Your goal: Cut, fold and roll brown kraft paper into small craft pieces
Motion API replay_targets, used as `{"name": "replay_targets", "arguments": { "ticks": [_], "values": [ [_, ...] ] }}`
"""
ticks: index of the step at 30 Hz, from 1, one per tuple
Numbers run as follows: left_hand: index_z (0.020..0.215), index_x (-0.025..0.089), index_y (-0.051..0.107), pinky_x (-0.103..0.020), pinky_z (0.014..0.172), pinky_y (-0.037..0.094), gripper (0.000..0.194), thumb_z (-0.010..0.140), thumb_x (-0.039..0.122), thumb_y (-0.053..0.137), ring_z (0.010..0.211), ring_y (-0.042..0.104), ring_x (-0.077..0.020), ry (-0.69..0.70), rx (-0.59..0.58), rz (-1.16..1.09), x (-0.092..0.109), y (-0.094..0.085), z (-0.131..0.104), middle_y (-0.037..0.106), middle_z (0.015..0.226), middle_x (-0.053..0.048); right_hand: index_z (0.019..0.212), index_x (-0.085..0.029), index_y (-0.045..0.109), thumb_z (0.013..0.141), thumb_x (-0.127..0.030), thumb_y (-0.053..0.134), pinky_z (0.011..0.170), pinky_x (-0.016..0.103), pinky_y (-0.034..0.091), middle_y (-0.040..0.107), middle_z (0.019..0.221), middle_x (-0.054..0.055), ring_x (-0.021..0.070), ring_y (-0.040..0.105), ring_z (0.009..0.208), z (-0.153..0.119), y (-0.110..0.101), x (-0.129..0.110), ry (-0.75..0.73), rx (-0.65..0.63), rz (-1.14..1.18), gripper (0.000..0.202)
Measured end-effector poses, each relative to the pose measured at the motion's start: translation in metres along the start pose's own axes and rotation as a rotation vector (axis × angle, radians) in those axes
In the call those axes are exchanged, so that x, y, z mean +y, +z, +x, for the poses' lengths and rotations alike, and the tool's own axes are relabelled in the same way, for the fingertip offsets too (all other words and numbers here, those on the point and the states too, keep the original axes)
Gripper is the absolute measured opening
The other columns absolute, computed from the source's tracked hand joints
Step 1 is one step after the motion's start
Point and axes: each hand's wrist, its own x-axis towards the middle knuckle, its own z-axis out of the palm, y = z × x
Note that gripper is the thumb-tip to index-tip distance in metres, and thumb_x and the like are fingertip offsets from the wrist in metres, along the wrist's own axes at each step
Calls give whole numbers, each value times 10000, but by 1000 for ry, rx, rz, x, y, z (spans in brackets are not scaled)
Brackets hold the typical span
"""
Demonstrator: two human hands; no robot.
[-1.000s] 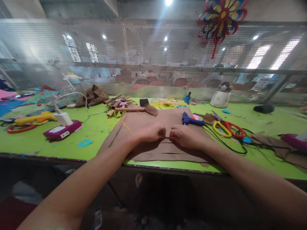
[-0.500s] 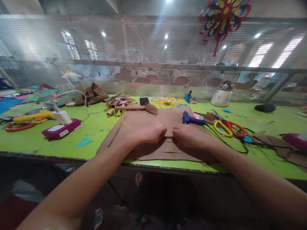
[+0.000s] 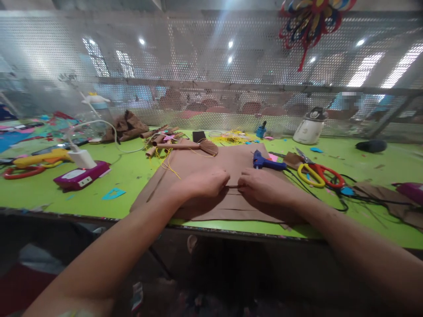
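Note:
Brown paper (image 3: 228,160) lies in layers at the middle of the green table, near its front edge. My left hand (image 3: 213,182) is closed, pinching one end of a narrow brown paper strip (image 3: 233,187). The strip's other end is pinched by my right hand (image 3: 251,181), a short gap away. Both hands rest low over the paper, and their fingers partly hide the strip. Slits or folds run across the paper just in front of them. Beyond my right hand, a blue glue gun (image 3: 267,163) lies at the paper's right side.
Scissors (image 3: 325,174) and black cables lie right of the paper. Rolled brown tubes (image 3: 158,141) with yellow string lie at the back left. A purple power strip (image 3: 82,175) stands left. A white bottle (image 3: 308,130) is at the back right, before a perforated metal screen (image 3: 205,57).
The camera view has shifted slightly, moving the background a little. Both hands keep nearly the same place and grip on the strip.

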Motion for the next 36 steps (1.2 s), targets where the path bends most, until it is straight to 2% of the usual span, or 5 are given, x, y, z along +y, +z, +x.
{"name": "replay_targets", "arguments": {
  "ticks": [8,17,24,29,36],
  "values": [
    [794,136,621,-269,553,350,254,842,270,412,611,524,-158,-33,19,-18,4,3,-1,625,734,-82,792,-159,573,875,-243,460,613,275,337,596,799,71,167,519,694,2,14,-1,-1,78,-44,163],
    [774,124,618,-279,582,364,233,806,267,437,632,530,-171,45,68,25,3,11,5,622,740,-98,878,-105,590,886,-118,387,666,330,340,579,839,109,214,473,760,6,23,-10,-225,138,-310,203],
    [766,159,629,-241,572,356,200,739,209,437,593,496,-125,-25,-26,-396,-21,15,14,616,682,-18,883,-119,571,834,-96,455,608,312,309,598,798,83,203,508,706,3,18,-9,-53,183,-253,128],
    [707,152,563,-230,621,370,190,797,235,418,616,484,-109,16,136,-633,-26,24,15,585,677,-12,970,-136,553,813,-122,495,550,291,264,610,817,64,180,528,666,2,15,-8,73,239,-186,169],
    [688,148,552,-238,604,396,358,873,384,356,607,499,-106,-113,-130,-981,-30,18,16,615,698,-47,862,-141,582,840,-188,504,598,284,292,580,787,64,176,518,719,10,19,-7,52,370,-124,94]
  ]
}}
